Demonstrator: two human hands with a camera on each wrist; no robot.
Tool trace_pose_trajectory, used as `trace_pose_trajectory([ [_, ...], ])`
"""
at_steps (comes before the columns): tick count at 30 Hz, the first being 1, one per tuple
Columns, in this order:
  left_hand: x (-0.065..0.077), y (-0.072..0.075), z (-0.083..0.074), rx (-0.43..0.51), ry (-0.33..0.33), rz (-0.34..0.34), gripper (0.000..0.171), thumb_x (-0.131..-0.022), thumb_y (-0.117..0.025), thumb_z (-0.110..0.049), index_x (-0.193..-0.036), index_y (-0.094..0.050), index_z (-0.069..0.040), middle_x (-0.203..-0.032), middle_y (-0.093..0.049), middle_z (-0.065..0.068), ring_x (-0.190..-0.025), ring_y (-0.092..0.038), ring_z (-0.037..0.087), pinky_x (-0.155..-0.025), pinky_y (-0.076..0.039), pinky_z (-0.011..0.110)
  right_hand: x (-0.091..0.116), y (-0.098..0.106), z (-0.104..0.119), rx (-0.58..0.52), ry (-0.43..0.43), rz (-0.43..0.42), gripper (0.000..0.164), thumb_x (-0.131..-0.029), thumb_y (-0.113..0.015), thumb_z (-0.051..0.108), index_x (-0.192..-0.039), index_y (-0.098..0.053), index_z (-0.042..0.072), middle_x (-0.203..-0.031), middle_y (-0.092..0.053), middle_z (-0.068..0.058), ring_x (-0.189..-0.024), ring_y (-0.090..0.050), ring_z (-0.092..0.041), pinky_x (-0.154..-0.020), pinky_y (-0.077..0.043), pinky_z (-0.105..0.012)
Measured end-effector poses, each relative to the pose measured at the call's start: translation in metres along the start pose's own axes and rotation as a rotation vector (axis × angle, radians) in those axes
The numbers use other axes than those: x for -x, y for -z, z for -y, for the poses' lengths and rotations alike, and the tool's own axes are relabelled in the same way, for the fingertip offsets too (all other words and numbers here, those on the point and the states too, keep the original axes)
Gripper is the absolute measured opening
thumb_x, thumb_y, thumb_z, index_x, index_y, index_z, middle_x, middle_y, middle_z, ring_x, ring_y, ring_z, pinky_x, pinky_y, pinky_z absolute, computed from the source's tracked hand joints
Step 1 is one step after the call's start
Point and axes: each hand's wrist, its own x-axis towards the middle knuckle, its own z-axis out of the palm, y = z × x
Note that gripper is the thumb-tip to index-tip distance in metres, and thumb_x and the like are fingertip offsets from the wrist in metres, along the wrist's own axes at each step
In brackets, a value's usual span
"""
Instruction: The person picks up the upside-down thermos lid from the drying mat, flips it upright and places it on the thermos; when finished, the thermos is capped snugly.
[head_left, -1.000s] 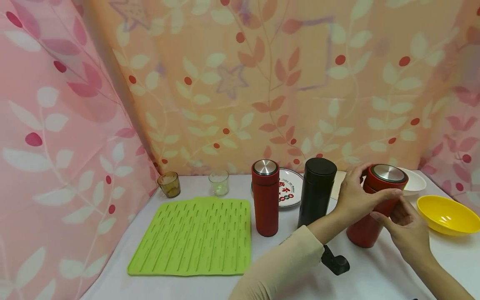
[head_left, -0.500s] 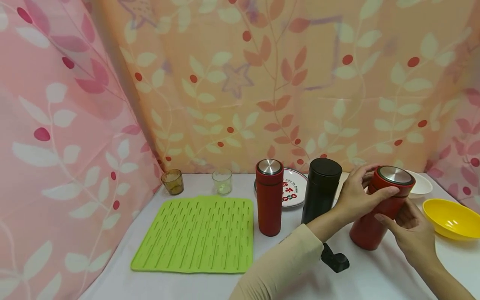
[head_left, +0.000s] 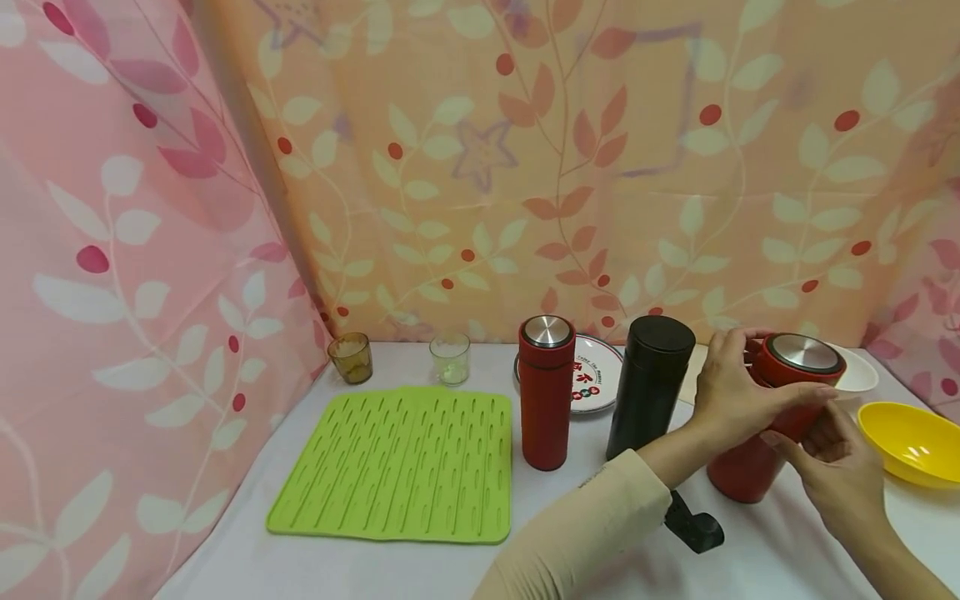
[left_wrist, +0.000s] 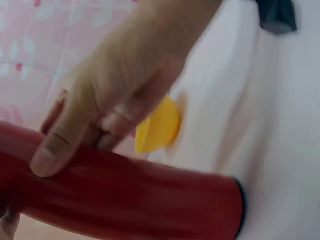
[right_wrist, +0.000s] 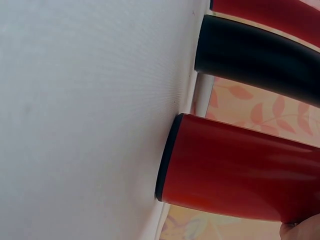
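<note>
A large red thermos flask [head_left: 753, 462] with a silver-topped lid [head_left: 806, 353] stands at the right of the table. My left hand [head_left: 738, 400] grips it near the top, thumb across the front just below the lid. Lower down, my right hand [head_left: 843, 475] holds its right side, with the thumb against the front. In the left wrist view the right hand [left_wrist: 100, 100] lies with its fingers along the flask [left_wrist: 150, 195]. The right wrist view shows the flask's dark base rim right at the tabletop. Fingers behind the flask are hidden.
Left of the flask stand a black thermos [head_left: 652, 383] and a slimmer red thermos [head_left: 546, 400], with a printed plate [head_left: 600, 375] behind. A green mat [head_left: 397, 462], amber glass [head_left: 351, 358] and clear glass [head_left: 450, 360] are left. A yellow bowl [head_left: 911, 442] and white bowl [head_left: 858, 372] are right.
The head view has shifted, so everything appears farther right. Both hands keep their hold on the large red thermos, whose top sits slightly farther right over its base.
</note>
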Motion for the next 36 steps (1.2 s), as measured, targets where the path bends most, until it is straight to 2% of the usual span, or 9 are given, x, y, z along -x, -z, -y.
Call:
trace_pose_trajectory([
  [6, -0.004, 0.004, 0.006, 0.244, -0.019, 0.101, 0.059, -0.075, -0.076, -0.021, -0.125, -0.044, -0.02, -0.116, -0.058, -0.013, -0.097, -0.054, -0.009, -0.079, -0.044, 0.005, -0.001, 0.001, 0.001, -0.254, 0.027, 0.011, 0.072, -0.078, -0.059, -0.017, -0.141, -0.035, 0.009, -0.116, -0.057, 0.015, -0.1, -0.055, 0.006, -0.078, -0.043, -0.001],
  [9, -0.004, 0.006, 0.006, 0.272, -0.019, 0.154, 0.052, -0.08, -0.071, -0.019, -0.125, -0.044, -0.017, -0.116, -0.059, -0.01, -0.1, -0.053, -0.009, -0.082, -0.043, 0.006, -0.002, 0.001, 0.001, -0.303, 0.027, 0.011, 0.072, -0.078, -0.059, -0.017, -0.141, -0.036, 0.008, -0.117, -0.057, 0.013, -0.102, -0.056, 0.005, -0.08, -0.043, -0.002],
  [12, -0.004, 0.006, 0.001, 0.237, 0.023, 0.161, 0.053, -0.081, -0.071, -0.025, -0.124, -0.042, -0.022, -0.114, -0.054, -0.014, -0.095, -0.05, -0.011, -0.077, -0.043, 0.006, -0.002, 0.001, 0.0, -0.236, 0.02, 0.006, 0.071, -0.078, -0.06, -0.015, -0.141, -0.037, 0.009, -0.116, -0.057, 0.015, -0.1, -0.055, 0.007, -0.079, -0.042, -0.001],
  [17, -0.001, 0.0, -0.008, 0.077, 0.093, 0.054, 0.065, -0.069, -0.078, -0.042, -0.119, -0.039, -0.029, -0.109, -0.042, -0.02, -0.092, -0.042, -0.01, -0.07, -0.04, 0.008, 0.0, 0.001, -0.001, -0.183, 0.005, 0.011, 0.072, -0.079, -0.06, -0.014, -0.142, -0.036, 0.012, -0.113, -0.057, 0.018, -0.097, -0.055, 0.009, -0.076, -0.042, 0.0],
  [20, -0.001, 0.001, -0.007, -0.03, 0.06, 0.024, 0.065, -0.066, -0.079, -0.046, -0.118, -0.043, -0.03, -0.106, -0.046, -0.021, -0.09, -0.043, -0.011, -0.069, -0.037, 0.006, 0.0, 0.0, -0.002, -0.19, 0.005, 0.017, 0.073, -0.079, -0.06, -0.014, -0.142, -0.035, 0.013, -0.114, -0.057, 0.018, -0.098, -0.055, 0.009, -0.076, -0.042, 0.0],
  [25, -0.008, 0.011, 0.004, 0.01, -0.087, 0.188, 0.057, -0.079, -0.071, -0.035, -0.13, -0.048, -0.025, -0.12, -0.054, -0.017, -0.096, -0.05, -0.013, -0.073, -0.04, 0.0, -0.001, -0.001, -0.002, -0.227, 0.024, 0.009, 0.071, -0.078, -0.06, -0.016, -0.14, -0.037, 0.01, -0.114, -0.058, 0.016, -0.099, -0.055, 0.007, -0.079, -0.042, 0.0],
  [28, -0.01, 0.016, 0.008, 0.112, -0.077, 0.303, 0.06, -0.086, -0.065, -0.027, -0.139, -0.039, -0.02, -0.135, -0.046, -0.013, -0.104, -0.053, -0.009, -0.078, -0.042, 0.002, -0.001, -0.001, -0.002, -0.223, 0.019, 0.009, 0.071, -0.079, -0.06, -0.015, -0.141, -0.036, 0.01, -0.116, -0.056, 0.016, -0.1, -0.054, 0.007, -0.079, -0.041, 0.0],
  [30, -0.01, 0.017, 0.009, 0.134, -0.056, 0.319, 0.06, -0.086, -0.065, -0.026, -0.14, -0.038, -0.02, -0.138, -0.042, -0.013, -0.108, -0.05, -0.008, -0.079, -0.042, 0.003, 0.0, -0.001, -0.003, -0.197, 0.008, 0.008, 0.071, -0.079, -0.06, -0.014, -0.141, -0.036, 0.011, -0.116, -0.056, 0.017, -0.1, -0.054, 0.008, -0.079, -0.041, 0.001],
  [36, -0.002, 0.008, -0.003, 0.027, 0.053, 0.157, 0.071, -0.074, -0.075, -0.039, -0.136, -0.04, -0.036, -0.121, -0.04, -0.015, -0.102, -0.04, -0.007, -0.076, -0.042, 0.009, 0.0, 0.0, -0.002, 0.084, -0.041, -0.002, 0.074, -0.082, -0.063, -0.002, -0.144, -0.029, 0.021, -0.116, -0.048, 0.027, -0.097, -0.048, 0.017, -0.074, -0.039, 0.004],
])
